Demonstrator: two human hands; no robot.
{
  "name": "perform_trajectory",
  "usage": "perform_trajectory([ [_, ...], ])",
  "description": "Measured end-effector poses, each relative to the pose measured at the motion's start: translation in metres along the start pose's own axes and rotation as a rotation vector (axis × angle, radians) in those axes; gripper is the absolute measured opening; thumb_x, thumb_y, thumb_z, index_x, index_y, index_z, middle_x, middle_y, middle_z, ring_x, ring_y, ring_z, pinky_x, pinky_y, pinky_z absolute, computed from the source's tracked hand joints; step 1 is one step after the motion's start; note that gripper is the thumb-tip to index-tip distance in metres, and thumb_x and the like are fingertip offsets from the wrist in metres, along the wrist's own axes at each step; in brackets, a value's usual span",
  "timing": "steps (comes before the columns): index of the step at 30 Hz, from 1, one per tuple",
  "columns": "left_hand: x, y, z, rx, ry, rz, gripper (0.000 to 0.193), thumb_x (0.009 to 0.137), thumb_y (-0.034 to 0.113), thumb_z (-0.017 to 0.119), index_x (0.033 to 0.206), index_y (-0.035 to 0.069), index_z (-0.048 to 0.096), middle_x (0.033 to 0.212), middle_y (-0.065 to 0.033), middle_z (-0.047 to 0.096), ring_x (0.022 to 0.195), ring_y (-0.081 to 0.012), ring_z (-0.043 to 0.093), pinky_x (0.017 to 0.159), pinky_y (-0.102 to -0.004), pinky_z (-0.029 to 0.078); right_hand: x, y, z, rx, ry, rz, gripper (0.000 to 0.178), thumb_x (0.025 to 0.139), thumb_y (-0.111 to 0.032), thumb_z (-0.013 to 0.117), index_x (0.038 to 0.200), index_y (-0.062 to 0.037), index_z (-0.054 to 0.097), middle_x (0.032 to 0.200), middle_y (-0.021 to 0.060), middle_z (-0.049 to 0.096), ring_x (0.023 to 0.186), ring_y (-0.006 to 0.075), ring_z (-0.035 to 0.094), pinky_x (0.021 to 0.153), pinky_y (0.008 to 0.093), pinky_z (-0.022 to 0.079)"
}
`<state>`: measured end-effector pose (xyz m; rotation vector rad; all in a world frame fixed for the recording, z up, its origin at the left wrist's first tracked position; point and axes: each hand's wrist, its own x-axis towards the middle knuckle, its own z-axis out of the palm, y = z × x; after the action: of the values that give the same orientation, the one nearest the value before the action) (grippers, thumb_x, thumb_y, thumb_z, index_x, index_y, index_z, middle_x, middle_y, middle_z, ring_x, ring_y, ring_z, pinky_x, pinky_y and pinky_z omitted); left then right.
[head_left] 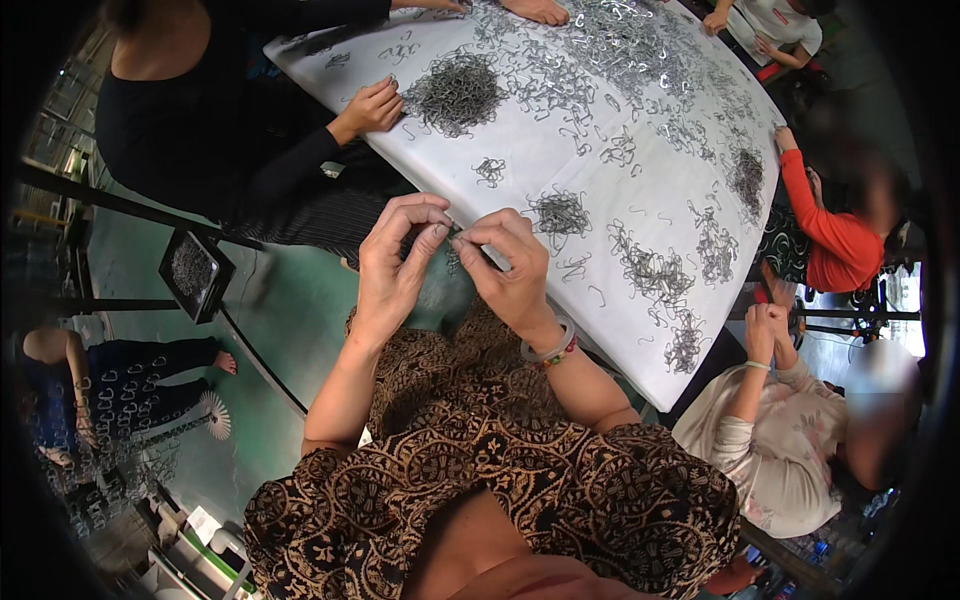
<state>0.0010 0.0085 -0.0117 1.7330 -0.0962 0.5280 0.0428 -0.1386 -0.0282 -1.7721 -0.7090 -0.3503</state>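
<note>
Just off the table's near edge, my left hand (pixel 396 258) and my right hand (pixel 514 262) are raised close together, thumbs and forefingers pinched. Between the fingertips is a small dark metal piece (pixel 455 229), mostly hidden, so its full shape cannot be made out. Bent metal hooks lie over the white table (pixel 510 185). Nearest my right hand is a small pile of hooks (pixel 559 213); a smaller cluster (pixel 489 170) lies beyond my fingers. My right wrist carries a pale bangle and a beaded bracelet.
A large dark heap of hooks (pixel 457 92) lies by a co-worker's hand (pixel 372 106) at the far left. More hooks (pixel 652 268) spread to the right. Other people sit around the table. A black tray of small metal parts (pixel 196 272) stands at the left above the green floor.
</note>
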Motion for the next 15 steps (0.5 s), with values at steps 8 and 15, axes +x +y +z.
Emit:
perform_trajectory([
  [8,-0.006,-0.002,0.001,-0.134,0.026,-0.151,0.006,0.095,0.000,0.056,0.099,-0.004,0.061,0.096,-0.0098,0.070,0.086,-0.0097,0.062,0.077,-0.0236,0.049,0.006,0.067,-0.058,-0.193,-0.056,0.098,0.019,0.080,-0.007,0.071,0.099,-0.0019,0.071,0.091,0.0110,0.067,0.082,0.0218,0.063,0.073,0.0336,0.048],
  [15,-0.004,-0.006,-0.013,-0.080,0.027,-0.184,0.005,0.093,-0.002,0.057,0.096,-0.004,0.060,0.094,-0.0122,0.070,0.090,-0.0142,0.065,0.077,-0.0251,0.050,0.053,0.227,-0.167,-1.061,-0.171,0.335,0.014,0.083,-0.008,0.065,0.093,-0.0022,0.072,0.093,0.0130,0.063,0.091,0.0307,0.060,0.078,0.0425,0.049],
])
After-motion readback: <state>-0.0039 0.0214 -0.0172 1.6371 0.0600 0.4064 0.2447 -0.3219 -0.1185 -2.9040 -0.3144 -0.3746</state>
